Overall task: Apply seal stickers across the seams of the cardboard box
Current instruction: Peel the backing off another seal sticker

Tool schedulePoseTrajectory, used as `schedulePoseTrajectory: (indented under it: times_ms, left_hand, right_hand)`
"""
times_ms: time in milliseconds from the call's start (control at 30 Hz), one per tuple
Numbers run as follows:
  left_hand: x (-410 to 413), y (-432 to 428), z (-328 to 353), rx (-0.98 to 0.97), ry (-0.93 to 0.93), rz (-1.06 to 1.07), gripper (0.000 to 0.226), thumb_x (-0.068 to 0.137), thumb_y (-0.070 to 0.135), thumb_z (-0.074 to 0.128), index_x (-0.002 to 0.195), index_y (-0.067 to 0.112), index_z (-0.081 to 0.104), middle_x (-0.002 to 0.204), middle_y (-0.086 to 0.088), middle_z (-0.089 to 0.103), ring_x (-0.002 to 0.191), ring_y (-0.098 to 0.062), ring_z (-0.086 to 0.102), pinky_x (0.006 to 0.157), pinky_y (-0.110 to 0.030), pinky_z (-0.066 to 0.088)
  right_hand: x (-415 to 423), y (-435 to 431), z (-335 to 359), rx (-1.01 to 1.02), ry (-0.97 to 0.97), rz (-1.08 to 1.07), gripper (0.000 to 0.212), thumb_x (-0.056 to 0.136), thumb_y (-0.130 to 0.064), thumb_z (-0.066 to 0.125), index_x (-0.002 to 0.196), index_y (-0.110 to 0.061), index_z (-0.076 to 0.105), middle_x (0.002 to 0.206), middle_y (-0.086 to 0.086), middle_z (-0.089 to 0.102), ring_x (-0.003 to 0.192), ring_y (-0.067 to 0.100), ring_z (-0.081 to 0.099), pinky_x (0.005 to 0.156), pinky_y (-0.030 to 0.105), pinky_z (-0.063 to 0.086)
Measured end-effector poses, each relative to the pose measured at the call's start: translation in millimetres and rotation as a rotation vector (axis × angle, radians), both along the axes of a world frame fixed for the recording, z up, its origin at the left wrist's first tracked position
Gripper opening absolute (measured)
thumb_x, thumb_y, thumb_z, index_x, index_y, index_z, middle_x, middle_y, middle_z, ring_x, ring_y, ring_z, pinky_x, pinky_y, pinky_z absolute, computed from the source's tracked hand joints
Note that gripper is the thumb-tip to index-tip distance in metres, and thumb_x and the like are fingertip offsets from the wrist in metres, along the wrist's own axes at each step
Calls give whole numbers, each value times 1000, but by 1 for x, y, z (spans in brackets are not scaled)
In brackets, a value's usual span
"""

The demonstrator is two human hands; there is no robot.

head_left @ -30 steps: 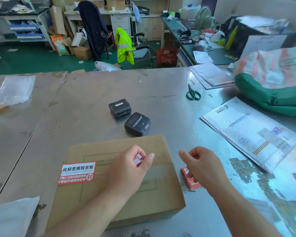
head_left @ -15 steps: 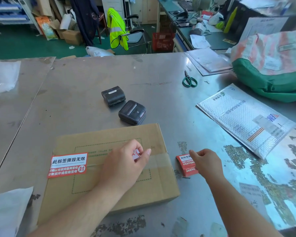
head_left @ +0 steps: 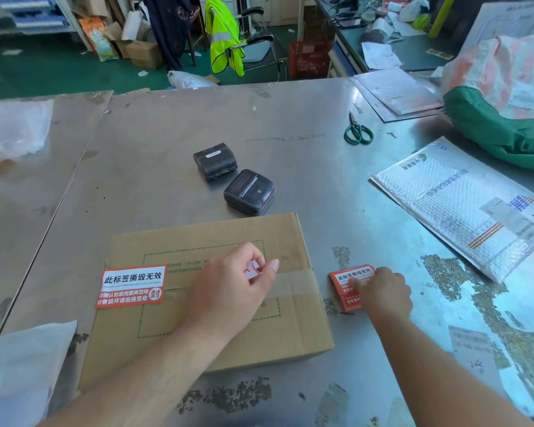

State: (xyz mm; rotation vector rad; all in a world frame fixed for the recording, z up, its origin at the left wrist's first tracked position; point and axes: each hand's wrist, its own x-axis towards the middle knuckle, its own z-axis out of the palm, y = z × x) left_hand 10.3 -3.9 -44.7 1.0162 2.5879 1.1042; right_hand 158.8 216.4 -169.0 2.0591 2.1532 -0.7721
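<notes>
**One seal on; right hand at the stack for the next**

The box [head_left: 278,331] lies with its long axis left to right. Its taped seam [head_left: 293,283] runs the same way, so a seal has to cross it front to back. One sticker [head_left: 131,286] already straddles the seam at the box's left end, reading "此标签撕毁无效" with a circled "封". The seam's right stretch is bare. Just off the box's right side lies the red stack [head_left: 347,283] of stickers, showing the same headline. The right hand [head_left: 383,294] is on it, fingers curled down and pinching at the top sheet. The left hand [head_left: 232,285] is over the box's middle, thumb and forefinger clamped on a small red-and-white scrap [head_left: 253,269]. The right hand is nearer the stack, and the bare seam lies to its left.
</notes>
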Motion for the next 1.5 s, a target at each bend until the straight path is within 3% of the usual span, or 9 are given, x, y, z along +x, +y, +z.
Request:
schedulePoseTrajectory:
  times_ms: [167, 333, 533, 633, 900, 1067, 1200, 1333, 1500]
  left_hand:
    - [1, 0, 1, 0, 18, 5, 32, 85, 46, 64, 67, 26, 47, 55, 15, 52, 52, -8, 45, 45, -26, 26]
    - [-1, -1, 1, 42, 14, 7, 31, 84, 44, 65, 66, 26, 46, 59, 16, 53, 55, -8, 46, 47, -25, 28]
    - [2, -3, 2, 47, 16, -2, 32, 85, 41, 66, 65, 25, 46, 50, 11, 46, 52, -9, 44, 44, -20, 23]
    - [2, -3, 3, 65, -3, -5, 32, 86, 41, 66, 66, 25, 46, 56, 18, 51, 52, -9, 44, 44, -19, 24]
    - [-10, -11, 15, 352, -352, 59, 27, 81, 31, 78, 88, 25, 52, 52, 15, 38, 48, -5, 33, 48, -18, 32]
    - [-18, -18, 39, 502, -641, 96, 41, 69, 67, 60, 81, 28, 66, 54, 11, 33, 48, -10, 24, 51, -30, 20]
    - [-16, -24, 58, 483, -603, 53, 41, 82, 64, 61, 90, 26, 73, 66, 15, 62, 42, 2, 45, 51, -20, 33]
    - [-19, -30, 58, 445, -441, 94, 18, 89, 28, 68, 76, 16, 67, 57, 17, 64, 51, 6, 53, 53, -8, 39]
    - [-23, -40, 52, 438, -558, 122, 16, 86, 29, 71, 86, 16, 64, 66, 15, 69, 56, 2, 58, 56, -13, 41]
  right_hand:
    - [4, 3, -2, 70, 125, -108, 47, 84, -37, 78, 120, -14, 59, 123, 15, 58, 121, 39, 50, 97, 50, 43]
    - [3, 10, 10, -47, 302, -180, 25, 89, -22, 73, 110, -8, 73, 97, 13, 73, 98, 33, 69, 79, 31, 47]
    - [8, 7, 14, -25, 239, -197, 21, 91, -31, 67, 109, -19, 67, 106, 9, 72, 105, 33, 65, 96, 46, 50]
    - [7, 8, 24, -15, 288, -177, 20, 92, -29, 65, 107, -17, 70, 96, 7, 70, 92, 31, 65, 85, 39, 51]
    - [-23, -22, 123, 48, 903, -108, 10, 93, -23, 62, 101, -16, 61, 88, 2, 77, 66, 11, 75, 59, 25, 43]
    - [-42, -58, 173, -375, 1434, -56, 18, 97, -6, 60, 83, -16, 54, 70, 4, 73, 53, 13, 65, 54, 25, 41]
    - [-54, -86, 180, -564, 1399, 101, 17, 97, -5, 60, 85, -14, 52, 77, 9, 74, 55, 17, 66, 54, 26, 43]
    - [-60, -101, 172, -540, 1324, 183, 16, 96, -6, 63, 87, -14, 53, 84, 14, 77, 60, 20, 68, 57, 28, 44]
    - [-65, -108, 172, -616, 1329, 263, 13, 96, -5, 62, 89, -10, 52, 86, 19, 77, 60, 23, 67, 58, 29, 45]
